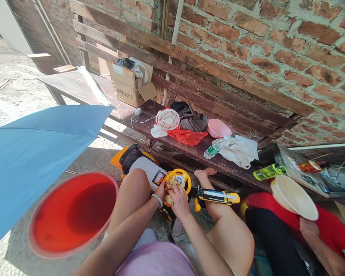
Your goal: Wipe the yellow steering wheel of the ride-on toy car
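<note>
My left hand (161, 193), with a beaded bracelet at the wrist, is closed and partly hidden behind my right hand (178, 200). Both sets of fingers meet around a small bunch of knobbly, pale yellow-brown pieces (172, 183) whose kind I cannot make out. A rounded pale yellow piece (169, 199) shows below the right fingers. Just beyond the hands is the yellow steering wheel (185, 175) of a toy ride-on vehicle (146, 172) between my legs. Its black and yellow arm (218, 195) extends to the right.
A red tub (46, 226) stands at the left under a blue canopy edge (40, 142). The bench (149, 128) bears a cardboard box (125, 86), a small fan (168, 119), a red bag (189, 137) and a water bottle (214, 148). Another person's hand (309, 226) holds a cream basin (296, 197) at right.
</note>
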`<action>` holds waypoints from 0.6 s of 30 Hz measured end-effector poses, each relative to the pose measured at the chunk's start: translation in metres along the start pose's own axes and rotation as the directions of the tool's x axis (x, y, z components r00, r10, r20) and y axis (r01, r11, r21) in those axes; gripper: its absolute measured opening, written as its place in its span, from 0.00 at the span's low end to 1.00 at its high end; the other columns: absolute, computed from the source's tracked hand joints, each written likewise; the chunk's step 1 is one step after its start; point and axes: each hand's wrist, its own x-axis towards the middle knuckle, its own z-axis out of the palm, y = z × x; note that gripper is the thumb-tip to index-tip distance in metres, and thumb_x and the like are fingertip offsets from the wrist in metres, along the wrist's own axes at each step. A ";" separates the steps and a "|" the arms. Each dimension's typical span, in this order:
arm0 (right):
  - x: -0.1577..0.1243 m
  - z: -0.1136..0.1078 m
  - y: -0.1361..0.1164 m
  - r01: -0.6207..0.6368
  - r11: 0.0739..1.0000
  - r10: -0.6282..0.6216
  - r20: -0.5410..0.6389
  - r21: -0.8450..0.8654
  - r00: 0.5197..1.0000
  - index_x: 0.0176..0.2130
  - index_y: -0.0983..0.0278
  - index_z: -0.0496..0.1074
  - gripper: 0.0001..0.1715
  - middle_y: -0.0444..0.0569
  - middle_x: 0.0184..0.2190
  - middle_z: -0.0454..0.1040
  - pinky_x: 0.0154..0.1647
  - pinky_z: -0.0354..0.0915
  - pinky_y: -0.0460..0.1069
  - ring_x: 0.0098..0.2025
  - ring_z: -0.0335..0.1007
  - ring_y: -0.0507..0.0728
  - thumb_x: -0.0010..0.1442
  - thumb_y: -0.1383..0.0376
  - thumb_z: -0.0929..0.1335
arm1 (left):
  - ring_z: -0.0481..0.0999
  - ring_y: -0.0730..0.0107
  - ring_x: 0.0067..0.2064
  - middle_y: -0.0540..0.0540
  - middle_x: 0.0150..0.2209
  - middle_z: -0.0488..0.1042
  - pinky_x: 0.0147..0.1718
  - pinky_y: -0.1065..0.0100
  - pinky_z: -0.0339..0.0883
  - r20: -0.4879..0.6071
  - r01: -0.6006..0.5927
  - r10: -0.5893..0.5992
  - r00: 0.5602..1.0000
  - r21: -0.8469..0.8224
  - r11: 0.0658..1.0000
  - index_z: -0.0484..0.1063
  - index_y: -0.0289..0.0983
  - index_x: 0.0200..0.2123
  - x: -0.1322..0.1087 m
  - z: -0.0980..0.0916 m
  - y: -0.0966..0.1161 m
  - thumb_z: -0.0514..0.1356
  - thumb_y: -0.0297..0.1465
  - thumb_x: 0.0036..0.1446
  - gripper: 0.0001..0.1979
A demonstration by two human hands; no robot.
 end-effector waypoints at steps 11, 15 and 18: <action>-0.030 -0.016 0.030 -0.120 0.949 0.140 -0.049 0.293 0.989 0.55 0.57 0.81 0.32 0.51 0.52 0.77 0.57 0.71 0.53 0.54 0.75 0.60 0.56 0.77 0.67 | 0.80 0.71 0.36 0.44 0.47 0.80 0.36 0.72 0.74 -0.162 -0.039 0.049 0.986 0.063 0.997 0.68 0.39 0.56 0.003 -0.008 -0.002 0.55 0.38 0.73 0.14; 0.007 -0.046 0.036 -0.085 0.984 0.108 -0.139 0.159 0.984 0.61 0.56 0.78 0.35 0.53 0.60 0.74 0.63 0.67 0.55 0.59 0.71 0.62 0.58 0.76 0.67 | 0.81 0.70 0.34 0.45 0.45 0.82 0.40 0.70 0.75 -0.179 -0.057 0.084 0.980 0.152 0.987 0.68 0.40 0.57 0.003 -0.005 -0.004 0.61 0.37 0.70 0.16; 0.043 -0.061 0.037 -0.095 0.995 0.095 -0.115 0.003 0.989 0.66 0.55 0.74 0.39 0.53 0.65 0.70 0.65 0.64 0.56 0.63 0.67 0.63 0.59 0.76 0.66 | 0.85 0.65 0.37 0.43 0.46 0.83 0.40 0.69 0.76 -0.176 -0.049 0.096 0.980 0.254 0.966 0.68 0.41 0.59 0.002 -0.005 -0.002 0.60 0.38 0.70 0.17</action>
